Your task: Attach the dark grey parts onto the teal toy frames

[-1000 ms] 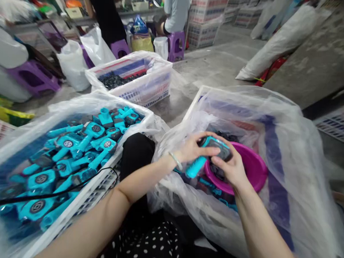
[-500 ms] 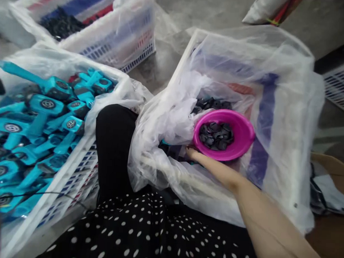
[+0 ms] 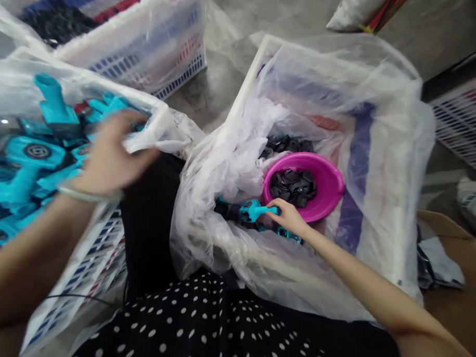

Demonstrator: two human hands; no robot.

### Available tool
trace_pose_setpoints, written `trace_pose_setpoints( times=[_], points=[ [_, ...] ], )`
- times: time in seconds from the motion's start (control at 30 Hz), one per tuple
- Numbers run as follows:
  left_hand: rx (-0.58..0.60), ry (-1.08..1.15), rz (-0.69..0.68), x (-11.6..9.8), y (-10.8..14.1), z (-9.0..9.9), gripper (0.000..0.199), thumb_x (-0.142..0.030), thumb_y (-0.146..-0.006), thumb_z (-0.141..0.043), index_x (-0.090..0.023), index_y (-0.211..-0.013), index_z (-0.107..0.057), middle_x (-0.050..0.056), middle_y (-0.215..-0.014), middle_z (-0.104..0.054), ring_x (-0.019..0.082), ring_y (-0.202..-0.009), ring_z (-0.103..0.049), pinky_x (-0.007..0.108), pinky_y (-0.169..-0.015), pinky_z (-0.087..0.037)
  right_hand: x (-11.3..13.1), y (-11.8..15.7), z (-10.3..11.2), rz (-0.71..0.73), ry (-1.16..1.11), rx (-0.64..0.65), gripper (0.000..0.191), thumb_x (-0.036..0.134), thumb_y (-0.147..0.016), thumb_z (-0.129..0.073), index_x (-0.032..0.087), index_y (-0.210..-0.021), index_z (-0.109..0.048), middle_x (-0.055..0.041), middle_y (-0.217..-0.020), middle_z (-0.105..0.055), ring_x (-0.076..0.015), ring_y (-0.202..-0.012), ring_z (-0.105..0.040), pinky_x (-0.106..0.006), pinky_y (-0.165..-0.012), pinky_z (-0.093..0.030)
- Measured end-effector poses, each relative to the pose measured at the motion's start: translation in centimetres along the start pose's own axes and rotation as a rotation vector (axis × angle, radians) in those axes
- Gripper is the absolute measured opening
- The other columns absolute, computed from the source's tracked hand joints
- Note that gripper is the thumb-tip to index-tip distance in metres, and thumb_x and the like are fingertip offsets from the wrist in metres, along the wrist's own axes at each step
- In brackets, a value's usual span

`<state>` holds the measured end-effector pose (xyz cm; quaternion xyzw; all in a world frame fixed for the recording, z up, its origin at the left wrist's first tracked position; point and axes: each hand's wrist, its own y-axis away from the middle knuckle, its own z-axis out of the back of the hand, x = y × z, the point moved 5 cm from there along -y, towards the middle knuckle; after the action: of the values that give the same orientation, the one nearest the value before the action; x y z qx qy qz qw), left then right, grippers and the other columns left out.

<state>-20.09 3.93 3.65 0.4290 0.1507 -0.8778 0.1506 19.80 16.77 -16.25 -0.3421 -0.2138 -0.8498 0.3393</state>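
My right hand [image 3: 285,214] is closed round the handle of a small turquoise pistol-shaped tool housing [image 3: 251,211]. It holds the housing over the near part of a plastic-lined basket [image 3: 389,194], just left of a magenta bowl [image 3: 331,189]. Dark, flat pieces [image 3: 294,186] lie heaped in the bowl. More turquoise parts [image 3: 288,235] show below my hand, partly covered by the liner. Blurred by motion, my left hand [image 3: 112,156] hovers palm down with thumb and fingers apart, holding nothing I can see. Under and beside it are piled turquoise pistol-shaped housings [image 3: 38,150] in the left basket.
Behind stands another lined basket [image 3: 148,55] with dark parts [image 3: 58,18]. More dark pieces [image 3: 288,144] lie behind the bowl. Loose liner plastic [image 3: 230,162] bunches beside my knee [image 3: 151,212]. A cardboard box [image 3: 458,295] and a white crate [image 3: 462,118] are on the right.
My right hand, earlier reaching down among the parts left of the bowl, has come up with a turquoise housing. My left hand has come into view over the left basket, where one housing now stands handle-up.
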Motion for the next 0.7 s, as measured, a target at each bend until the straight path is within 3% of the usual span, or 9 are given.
trace_pose_setpoints(
  times=[0.07, 0.13, 0.23, 0.27, 0.33, 0.43, 0.5, 0.57, 0.7],
  points=[
    [0.172, -0.045, -0.068, -2.2, 2.0, -7.1, 0.061, -0.036, -0.072, -0.079, -0.017, -0.128, -0.062, 0.010, -0.137, -0.061, 0.035, -0.138, -0.051, 0.053, -0.126, -0.029, 1.0, 1.5, 2.8, -0.034, -0.118, -0.138, 0.029, 0.046, -0.089, -0.070, 0.018, -0.097, -0.069, -0.0083, -0.100, -0.075, -0.0231, -0.093, -0.071, -0.039, -0.087, -0.058],
    [0.364, 0.050, -0.017, -3.7, 4.1, -14.5, 0.084, -0.043, -0.068, -0.084, -0.013, -0.140, -0.053, 0.019, -0.149, -0.053, 0.040, -0.142, -0.047, 0.055, -0.123, -0.033, 2.7, 3.3, 4.6, -0.068, -0.303, -0.311, 0.032, 0.049, -0.088, -0.072, 0.019, -0.099, -0.067, -0.0096, -0.105, -0.076, -0.0247, -0.098, -0.073, -0.042, -0.092, -0.058],
    [0.380, 0.249, 0.088, -4.3, 5.8, -21.2, 0.104, -0.053, -0.065, -0.087, -0.012, -0.148, -0.039, 0.023, -0.147, -0.053, 0.040, -0.138, -0.051, 0.053, -0.117, -0.040, 5.3, 5.5, 4.5, -0.032, -0.515, -0.450, 0.033, 0.050, -0.087, -0.076, 0.020, -0.097, -0.064, -0.0111, -0.111, -0.076, -0.0256, -0.104, -0.073, -0.042, -0.093, -0.058],
    [0.349, 0.292, 0.131, -3.8, 5.8, -22.1, 0.099, -0.053, -0.068, -0.085, -0.014, -0.146, -0.040, 0.021, -0.139, -0.060, 0.038, -0.130, -0.058, 0.051, -0.112, -0.045, 5.9, 5.8, 3.9, 0.006, -0.569, -0.404, 0.036, 0.052, -0.087, -0.075, 0.020, -0.100, -0.065, -0.0126, -0.117, -0.075, -0.0259, -0.107, -0.073, -0.041, -0.092, -0.058],
    [0.287, 0.296, 0.209, -2.2, 5.1, -22.8, 0.080, -0.050, -0.070, -0.084, -0.017, -0.136, -0.050, 0.012, -0.116, -0.070, 0.032, -0.109, -0.068, 0.046, -0.102, -0.050, 6.0, 5.2, 2.1, 0.054, -0.655, -0.146, 0.049, 0.063, -0.091, -0.064, 0.019, -0.111, -0.065, -0.0157, -0.125, -0.072, -0.0260, -0.108, -0.074, -0.040, -0.087, -0.060],
    [0.290, 0.270, 0.302, 0.7, 3.4, -23.4, 0.063, -0.040, -0.059, -0.091, -0.020, -0.112, -0.063, 0.003, -0.092, -0.071, 0.026, -0.089, -0.068, 0.041, -0.091, -0.053, 1.7, 2.8, 0.2, -0.149, -0.482, 0.221, 0.059, 0.066, -0.101, -0.043, 0.015, -0.116, -0.070, -0.0125, -0.102, -0.078, -0.0206, -0.087, -0.077, -0.034, -0.078, -0.061],
    [0.348, 0.414, 0.397, 1.8, 3.0, -24.2, 0.059, -0.033, -0.051, -0.094, -0.020, -0.100, -0.065, 0.000, -0.084, -0.069, 0.022, -0.082, -0.066, 0.037, -0.085, -0.054, -3.2, 0.2, 1.0, -0.357, -0.202, 0.179, 0.040, 0.052, -0.096, -0.063, 0.014, -0.097, -0.074, -0.0095, -0.091, -0.079, -0.0195, -0.084, -0.075, -0.032, -0.082, -0.059],
    [0.407, 0.648, 0.536, 1.9, 3.4, -25.0, 0.058, -0.026, -0.046, -0.095, -0.021, -0.095, -0.063, -0.002, -0.081, -0.068, 0.021, -0.080, -0.066, 0.037, -0.083, -0.055, -6.9, -2.7, 2.4, -0.430, -0.059, 0.073, 0.025, 0.036, -0.091, -0.072, 0.011, -0.091, -0.074, -0.0145, -0.100, -0.078, -0.0228, -0.098, -0.073, -0.036, -0.096, -0.054],
    [0.511, 0.910, 0.678, 0.1, 4.0, -25.5, 0.045, -0.030, -0.051, -0.092, -0.022, -0.089, -0.068, 0.003, -0.078, -0.072, 0.030, -0.077, -0.070, 0.049, -0.073, -0.059, -11.8, -7.7, 4.5, -0.515, 0.170, -0.150, 0.018, 0.033, -0.097, -0.065, 0.017, -0.102, -0.071, -0.0122, -0.116, -0.072, -0.0255, -0.121, -0.064, -0.050, -0.112, -0.042]
  ],
)
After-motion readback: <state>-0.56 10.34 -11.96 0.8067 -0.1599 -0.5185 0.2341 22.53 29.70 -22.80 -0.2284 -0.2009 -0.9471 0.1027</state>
